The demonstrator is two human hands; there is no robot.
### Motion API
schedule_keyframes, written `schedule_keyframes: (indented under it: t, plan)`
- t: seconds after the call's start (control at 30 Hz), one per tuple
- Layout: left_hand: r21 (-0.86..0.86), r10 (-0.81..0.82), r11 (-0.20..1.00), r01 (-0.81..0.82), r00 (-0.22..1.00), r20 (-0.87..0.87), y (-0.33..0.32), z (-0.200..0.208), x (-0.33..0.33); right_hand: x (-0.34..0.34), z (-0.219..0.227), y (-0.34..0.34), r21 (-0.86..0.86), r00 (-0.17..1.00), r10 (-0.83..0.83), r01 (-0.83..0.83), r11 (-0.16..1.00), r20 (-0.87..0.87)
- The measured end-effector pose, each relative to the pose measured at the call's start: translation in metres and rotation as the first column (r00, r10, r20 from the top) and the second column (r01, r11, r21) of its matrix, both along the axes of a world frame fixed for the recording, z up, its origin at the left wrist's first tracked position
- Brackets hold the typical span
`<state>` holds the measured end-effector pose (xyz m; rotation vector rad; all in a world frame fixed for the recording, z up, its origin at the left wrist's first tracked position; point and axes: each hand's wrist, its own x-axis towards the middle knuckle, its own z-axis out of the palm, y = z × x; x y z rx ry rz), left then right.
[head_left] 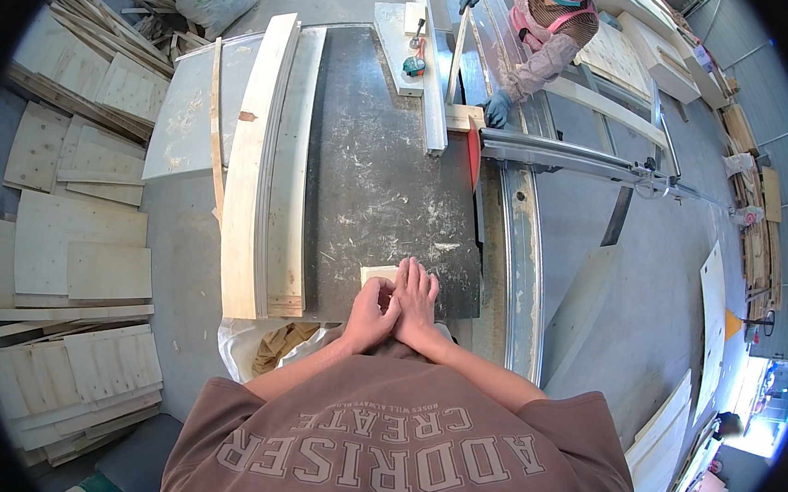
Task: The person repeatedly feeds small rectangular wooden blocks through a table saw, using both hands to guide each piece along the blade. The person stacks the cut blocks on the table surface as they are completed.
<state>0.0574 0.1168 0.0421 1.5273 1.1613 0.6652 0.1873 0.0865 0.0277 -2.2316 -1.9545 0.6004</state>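
Close to my body, both hands meet over the near edge of the black saw table. My left hand is closed, its fingers curled in beside the other hand; what they hold, if anything, is hidden. My right hand lies with fingers stretched out, pointing away from me and touching the left. Just beyond my left fingers a small pale wooden piece rests on the table, partly covered by the hands. Whether either hand grips it cannot be made out.
Across the table a gloved co-worker handles a wooden strip by the metal fence and red guard. Long boards are stacked along the table's left side. A sliding rail runs at right. Plywood sheets lie far left.
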Motion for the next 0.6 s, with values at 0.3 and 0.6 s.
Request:
schedule_keyframes:
  t: [0.3, 0.6]
  plan:
    - [-0.023, -0.001, 1.0, 0.001, 1.0, -0.008, 0.0004, 0.0039, 0.001, -0.0004, 0.0, 0.0006, -0.007, 1.0, -0.012, 0.012, 1.0, 0.005]
    - [-0.012, 0.006, 1.0, -0.006, 1.0, -0.007, -0.0017, 0.0037, 0.0006, 0.0008, -0.0064, -0.0033, 0.079, 1.0, 0.005, -0.002, 0.997, -0.029]
